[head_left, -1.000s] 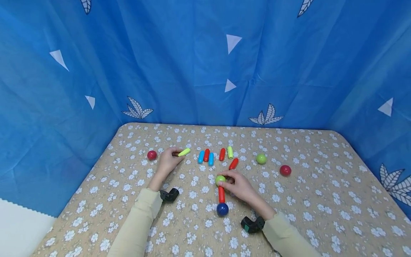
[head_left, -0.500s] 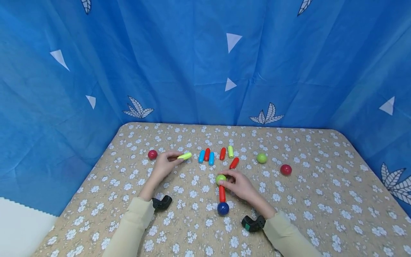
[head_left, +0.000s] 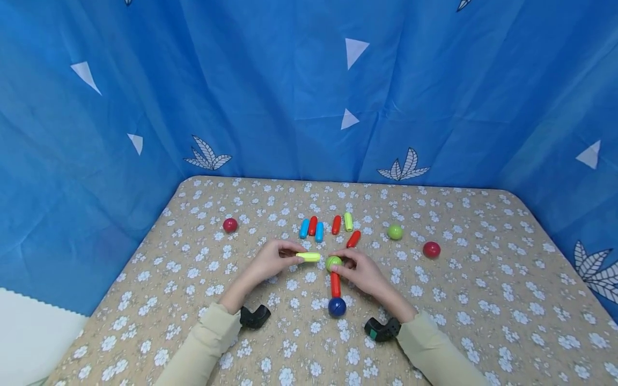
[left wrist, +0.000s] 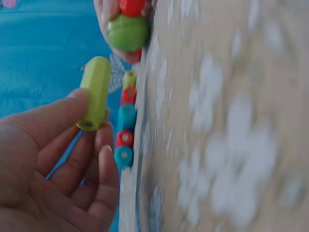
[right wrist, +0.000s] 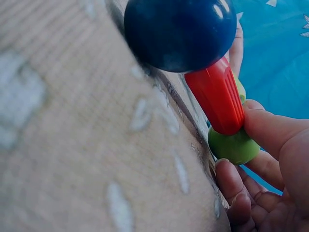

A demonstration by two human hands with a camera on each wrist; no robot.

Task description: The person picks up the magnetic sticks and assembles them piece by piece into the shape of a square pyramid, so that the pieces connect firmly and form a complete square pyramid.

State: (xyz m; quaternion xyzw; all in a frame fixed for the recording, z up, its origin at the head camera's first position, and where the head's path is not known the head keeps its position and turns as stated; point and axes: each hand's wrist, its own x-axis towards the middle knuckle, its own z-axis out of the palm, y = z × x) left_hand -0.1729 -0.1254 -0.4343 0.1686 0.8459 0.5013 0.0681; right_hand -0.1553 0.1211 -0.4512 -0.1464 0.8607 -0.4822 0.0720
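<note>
My left hand (head_left: 272, 261) pinches a yellow-green rod (head_left: 309, 257) between thumb and fingers. The rod points right, its free end a short gap from a green ball (head_left: 333, 262). In the left wrist view a small hole shows in the near end of the yellow-green rod (left wrist: 94, 94). My right hand (head_left: 361, 272) holds the green ball with thumb and fingertips. A red rod (head_left: 335, 285) joins that ball to a dark blue ball (head_left: 337, 307) nearer me. In the right wrist view the ribbed red rod (right wrist: 217, 96) sits between both balls.
Behind the hands lie blue rods (head_left: 304, 229), red rods (head_left: 336, 224) and another yellow-green rod (head_left: 348, 222). One red ball (head_left: 230, 225) is at left; a green ball (head_left: 395, 231) and a second red ball (head_left: 432, 249) are at right. A blue curtain (head_left: 289, 96) hangs behind the flowered table (head_left: 193, 273).
My left hand has carried the yellow-green rod right and toward me, close to the held green ball. My right hand keeps its hold on the ball in nearly the same place.
</note>
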